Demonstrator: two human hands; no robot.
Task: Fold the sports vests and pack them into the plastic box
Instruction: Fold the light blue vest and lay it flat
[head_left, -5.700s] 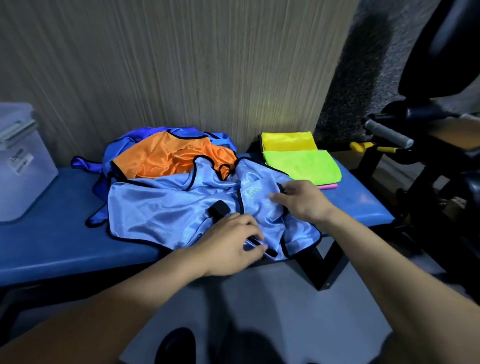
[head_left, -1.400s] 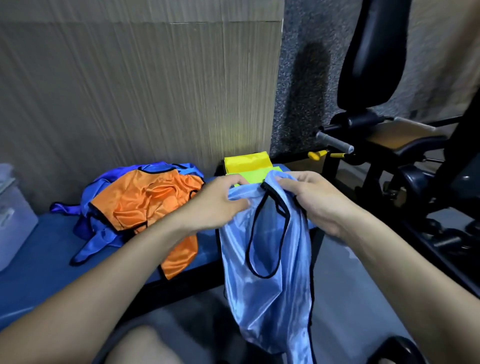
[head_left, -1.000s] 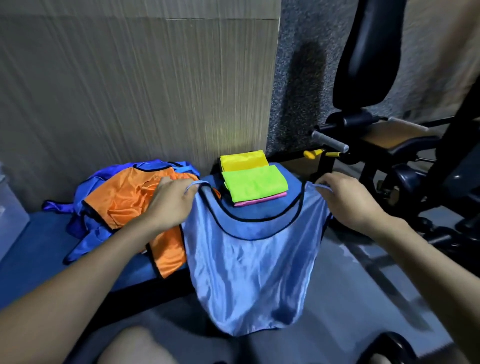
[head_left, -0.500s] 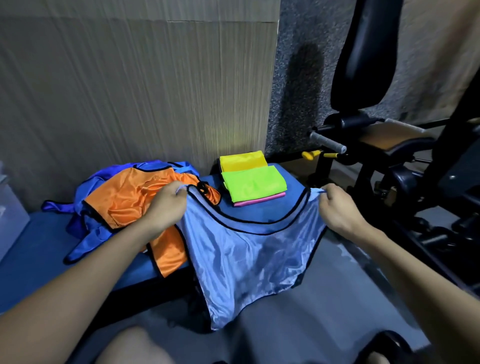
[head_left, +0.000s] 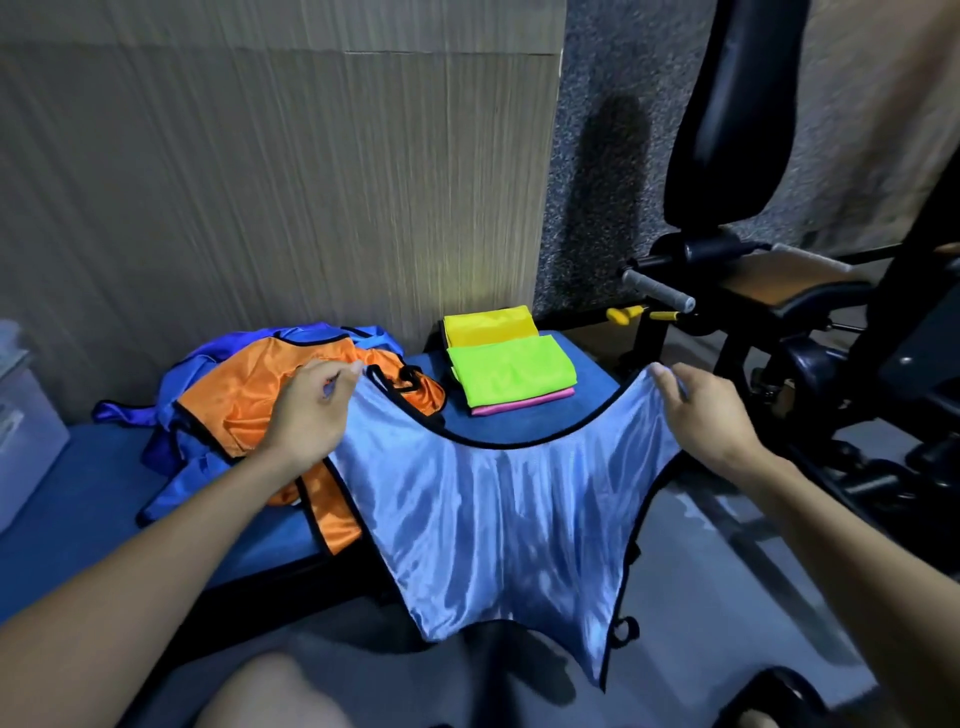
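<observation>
1. A light blue vest (head_left: 498, 519) is held spread above the blue counter (head_left: 78, 499) edge.
2. Each shoulder strap is pinched: left hand (head_left: 306, 415), right hand (head_left: 701, 415).
3. The fabric is judged thin, limp and slippery; strap tops are best gripped.

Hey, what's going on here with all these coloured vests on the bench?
A person is folding sports vests. The left hand and right hand each pinch a shoulder of a light blue vest, holding it spread out in front of the blue bench. An orange vest and a darker blue vest lie unfolded in a heap on the bench. Yellow, green and pink folded vests sit stacked near the wall. The plastic box stands at the far left.
</observation>
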